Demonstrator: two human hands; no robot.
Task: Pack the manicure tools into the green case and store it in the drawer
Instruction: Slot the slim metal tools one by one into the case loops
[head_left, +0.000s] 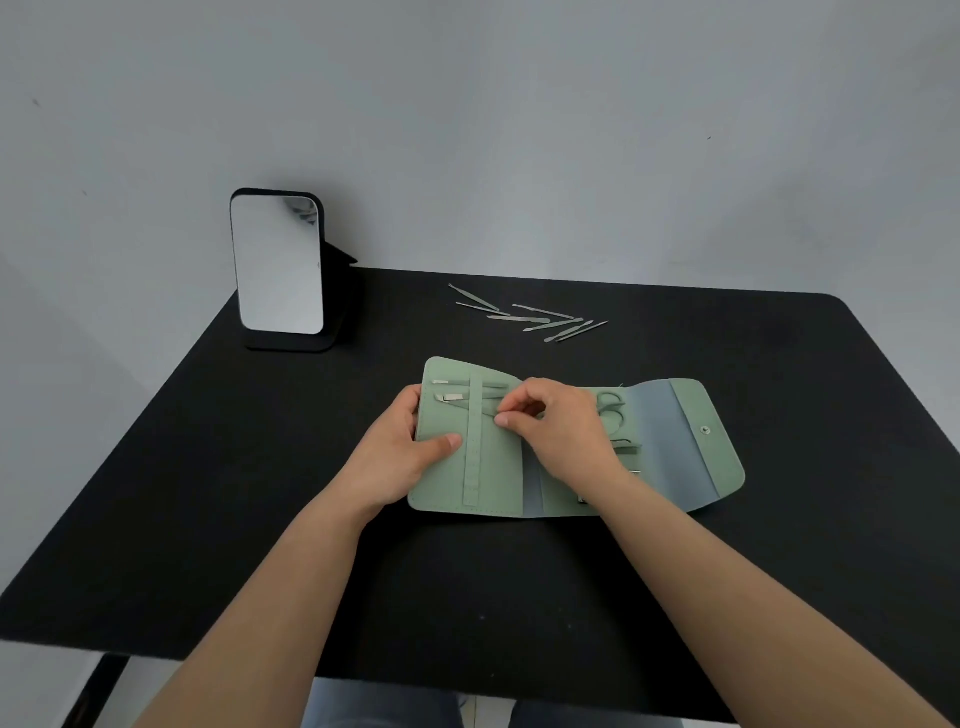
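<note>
Near the middle of the black table (208, 493), the green case (675, 452) lies unfolded, inside face up, snap flap to its right. The left hand (400, 452) rests flat and open on the case's left panel, thumb pressing it down, gripping nothing. The right hand (561, 426) is curled, its fingertips (503, 420) pinched on a thin tool at the vertical elastic strap (474, 441); the tool itself is mostly hidden.

Step in hand, as judged: seating a tool under the strap. Two tools (452, 391) already sit there; scissors (610, 410) occupy the middle panel.

Beyond the case, well apart from it, loose manicure tools (530, 314) remain, about seven, though overlap makes the count uncertain. Beyond and left of the case stands one mirror (278, 265).

The next move calls for fetching a loose tool and threading it below those seated. No drawer is visible.
</note>
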